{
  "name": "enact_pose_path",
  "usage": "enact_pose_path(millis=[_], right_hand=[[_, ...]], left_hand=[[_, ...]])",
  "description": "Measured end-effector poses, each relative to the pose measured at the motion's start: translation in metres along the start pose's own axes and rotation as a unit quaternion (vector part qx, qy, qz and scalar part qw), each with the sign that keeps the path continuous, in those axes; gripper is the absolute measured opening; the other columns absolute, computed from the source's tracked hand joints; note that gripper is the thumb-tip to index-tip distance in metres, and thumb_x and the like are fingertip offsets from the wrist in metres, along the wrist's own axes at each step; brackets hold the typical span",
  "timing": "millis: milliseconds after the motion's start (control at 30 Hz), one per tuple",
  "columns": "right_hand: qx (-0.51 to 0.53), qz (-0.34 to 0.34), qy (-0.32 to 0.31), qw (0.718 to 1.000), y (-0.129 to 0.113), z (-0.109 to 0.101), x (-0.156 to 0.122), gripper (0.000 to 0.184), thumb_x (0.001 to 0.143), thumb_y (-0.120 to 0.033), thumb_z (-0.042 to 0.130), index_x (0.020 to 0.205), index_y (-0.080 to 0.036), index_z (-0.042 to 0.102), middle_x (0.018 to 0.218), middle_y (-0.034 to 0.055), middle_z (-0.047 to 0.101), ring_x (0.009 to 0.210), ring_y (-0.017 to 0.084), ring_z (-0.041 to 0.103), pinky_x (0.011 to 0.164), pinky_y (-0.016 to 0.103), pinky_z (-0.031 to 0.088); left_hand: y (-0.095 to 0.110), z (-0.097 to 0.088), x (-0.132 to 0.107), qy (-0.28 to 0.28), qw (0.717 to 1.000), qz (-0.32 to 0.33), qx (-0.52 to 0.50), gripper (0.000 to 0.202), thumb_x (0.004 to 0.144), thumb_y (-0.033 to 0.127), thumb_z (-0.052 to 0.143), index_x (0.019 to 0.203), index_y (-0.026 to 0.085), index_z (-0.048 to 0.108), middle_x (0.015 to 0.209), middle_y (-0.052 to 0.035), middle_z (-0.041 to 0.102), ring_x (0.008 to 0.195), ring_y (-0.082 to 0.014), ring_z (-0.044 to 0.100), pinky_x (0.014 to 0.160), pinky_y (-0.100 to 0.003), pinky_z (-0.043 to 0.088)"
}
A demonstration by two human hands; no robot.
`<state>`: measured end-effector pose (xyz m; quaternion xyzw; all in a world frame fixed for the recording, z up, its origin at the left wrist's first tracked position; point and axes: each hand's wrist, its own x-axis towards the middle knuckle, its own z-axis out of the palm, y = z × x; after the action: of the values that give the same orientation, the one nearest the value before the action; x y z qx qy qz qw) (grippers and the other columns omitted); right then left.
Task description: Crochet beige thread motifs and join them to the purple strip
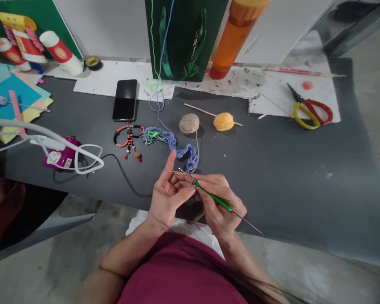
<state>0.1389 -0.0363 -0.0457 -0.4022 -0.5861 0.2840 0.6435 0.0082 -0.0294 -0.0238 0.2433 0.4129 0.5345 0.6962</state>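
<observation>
One hook (215,198) — clamped in right grip (222,211), tip near left grip (166,200) pinching beige yarn (189,123).

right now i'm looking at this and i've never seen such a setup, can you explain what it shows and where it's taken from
There's no machine: a person is working with two bare hands. The single picture comes from a camera on their head, looking forward and down.

The right hand holds a green-handled hook. The left hand has its thumb close to the hook; what it pinches is hard to see.

On the dark table are a purple crocheted strip, a beige yarn ball, a yellow ball, a phone and strung beads. Scissors lie toward the right.
</observation>
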Motion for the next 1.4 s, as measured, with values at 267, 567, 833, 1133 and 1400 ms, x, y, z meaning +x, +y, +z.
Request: enact_pose_path(millis=[267,567,833,1133,1400], right_hand=[[0.208,0.299,0.062,0.929,0.002,0.005,-0.001,0.009,0.086,-0.035,0.087,0.09,-0.029,0.082,0.09,0.0009,0.086,0.084,0.02,0.083,0.081,0.034,0.068],[0.244,0.37,0.074,0.893,0.003,0.007,0.005,0.023,0.076,-0.045,0.094,0.084,-0.029,0.082,0.082,-0.0003,0.085,0.074,0.018,0.081,0.077,0.03,0.067],[0.246,0.362,0.06,0.897,0.004,0.006,0.007,0.02,0.079,-0.046,0.092,0.086,-0.03,0.083,0.082,-0.0013,0.083,0.073,0.015,0.076,0.077,0.028,0.064],[0.2,0.307,0.033,0.93,0.011,0.001,0.0,0.01,0.088,-0.038,0.086,0.095,-0.032,0.084,0.09,-0.001,0.08,0.082,0.013,0.072,0.073,0.023,0.059],[0.198,0.332,0.043,0.922,0.01,0.002,0.001,0.016,0.085,-0.042,0.088,0.093,-0.029,0.084,0.088,0.0006,0.08,0.077,0.015,0.075,0.07,0.024,0.064]], left_hand=[[0.002,-0.011,0.004,-0.024,0.998,-0.053,0.0,0.107,0.07,0.015,0.093,0.163,0.031,0.043,0.091,0.0046,0.075,0.084,-0.0104,0.071,0.085,-0.024,0.056],[-0.003,-0.016,0.005,-0.025,0.998,-0.048,0.019,0.099,0.076,0.021,0.092,0.162,0.032,0.045,0.098,0.0027,0.078,0.094,-0.0128,0.072,0.095,-0.028,0.055],[-0.005,-0.015,0.006,-0.018,0.999,-0.023,0.037,0.09,0.077,0.028,0.093,0.157,0.035,0.053,0.098,0.0022,0.079,0.097,-0.0152,0.073,0.1,-0.031,0.055],[-0.004,-0.011,0.007,0.012,0.998,0.016,0.065,0.088,0.076,0.032,0.095,0.154,0.036,0.055,0.089,0.0048,0.074,0.083,-0.0114,0.071,0.089,-0.026,0.057],[-0.002,-0.011,0.005,0.017,0.997,0.009,0.081,0.081,0.077,0.031,0.093,0.151,0.035,0.059,0.09,0.0032,0.073,0.085,-0.0142,0.069,0.089,-0.029,0.058]])
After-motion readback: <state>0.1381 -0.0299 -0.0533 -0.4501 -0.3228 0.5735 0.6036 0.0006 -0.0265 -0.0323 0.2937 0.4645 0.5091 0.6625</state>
